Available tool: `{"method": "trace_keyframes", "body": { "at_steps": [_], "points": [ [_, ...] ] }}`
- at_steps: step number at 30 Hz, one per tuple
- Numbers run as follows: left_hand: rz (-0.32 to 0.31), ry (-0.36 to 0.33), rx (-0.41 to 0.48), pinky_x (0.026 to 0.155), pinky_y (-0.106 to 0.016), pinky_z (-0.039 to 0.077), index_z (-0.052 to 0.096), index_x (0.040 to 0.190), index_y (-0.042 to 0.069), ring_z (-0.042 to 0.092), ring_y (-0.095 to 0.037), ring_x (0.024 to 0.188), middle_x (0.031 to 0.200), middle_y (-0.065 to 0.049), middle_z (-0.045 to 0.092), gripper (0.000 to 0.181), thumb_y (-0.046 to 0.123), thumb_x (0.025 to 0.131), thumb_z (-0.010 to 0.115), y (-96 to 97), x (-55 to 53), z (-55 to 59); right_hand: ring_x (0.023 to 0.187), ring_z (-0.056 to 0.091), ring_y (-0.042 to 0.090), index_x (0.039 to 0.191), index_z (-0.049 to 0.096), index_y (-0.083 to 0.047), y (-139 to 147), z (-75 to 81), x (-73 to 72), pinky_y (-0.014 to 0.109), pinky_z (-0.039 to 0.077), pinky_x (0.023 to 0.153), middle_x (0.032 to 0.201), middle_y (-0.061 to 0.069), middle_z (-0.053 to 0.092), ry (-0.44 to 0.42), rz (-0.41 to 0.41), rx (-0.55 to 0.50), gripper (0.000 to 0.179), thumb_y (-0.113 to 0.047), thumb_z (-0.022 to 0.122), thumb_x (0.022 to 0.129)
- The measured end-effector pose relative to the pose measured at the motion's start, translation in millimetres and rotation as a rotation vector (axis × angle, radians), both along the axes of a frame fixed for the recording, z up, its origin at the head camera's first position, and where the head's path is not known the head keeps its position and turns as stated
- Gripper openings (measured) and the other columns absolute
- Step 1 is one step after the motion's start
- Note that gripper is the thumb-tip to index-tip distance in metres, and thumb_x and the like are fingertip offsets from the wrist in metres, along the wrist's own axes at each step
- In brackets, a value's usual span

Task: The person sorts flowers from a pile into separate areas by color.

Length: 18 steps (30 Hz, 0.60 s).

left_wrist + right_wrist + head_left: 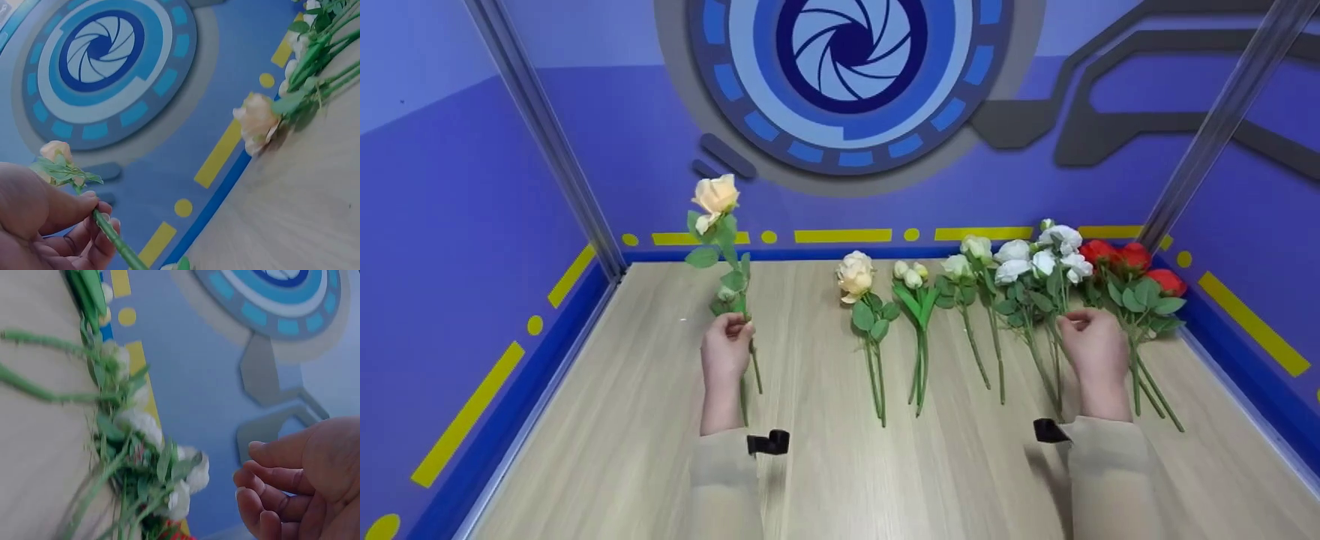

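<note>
My left hand pinches the green stem of a peach rose between thumb and fingers. The rose stands upright above the table at the left. In the left wrist view its stem runs down past the fingertips. Behind that hand, a partly hidden pale bud with leaves shows. My right hand is over the stems of the white flowers. In the right wrist view its fingers are loosely bent, apart from the thumb, with nothing between them.
Along the back of the wooden table lie another peach rose, white tulips, pale green-white roses and red flowers. Stems point toward the front. Blue panels wall in the back and sides.
</note>
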State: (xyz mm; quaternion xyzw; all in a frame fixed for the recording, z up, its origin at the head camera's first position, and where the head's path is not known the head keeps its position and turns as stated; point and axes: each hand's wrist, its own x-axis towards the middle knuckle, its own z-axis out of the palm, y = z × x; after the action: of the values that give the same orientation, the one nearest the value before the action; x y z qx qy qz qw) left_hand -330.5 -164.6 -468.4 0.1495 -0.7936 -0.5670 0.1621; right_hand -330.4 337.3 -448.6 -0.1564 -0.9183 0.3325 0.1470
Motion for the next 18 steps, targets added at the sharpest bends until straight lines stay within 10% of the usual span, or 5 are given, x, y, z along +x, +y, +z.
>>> {"method": "trace_keyframes", "body": {
  "at_steps": [18],
  "points": [
    [-0.361,0.069,0.217,0.068,-0.026,0.061,0.065,0.112,-0.012,0.066,-0.013,0.073,0.095,-0.018,0.071,0.019,-0.004,0.095,0.067,69.3,4.8,6.4,0.072,0.070,0.021,0.105,0.073,0.009,-161.6,-20.8,15.3,0.035,0.063,0.069,0.089,0.020,0.075,0.024,0.616,-0.349,0.016,-0.004,0.067,0.096]
  ]
}}
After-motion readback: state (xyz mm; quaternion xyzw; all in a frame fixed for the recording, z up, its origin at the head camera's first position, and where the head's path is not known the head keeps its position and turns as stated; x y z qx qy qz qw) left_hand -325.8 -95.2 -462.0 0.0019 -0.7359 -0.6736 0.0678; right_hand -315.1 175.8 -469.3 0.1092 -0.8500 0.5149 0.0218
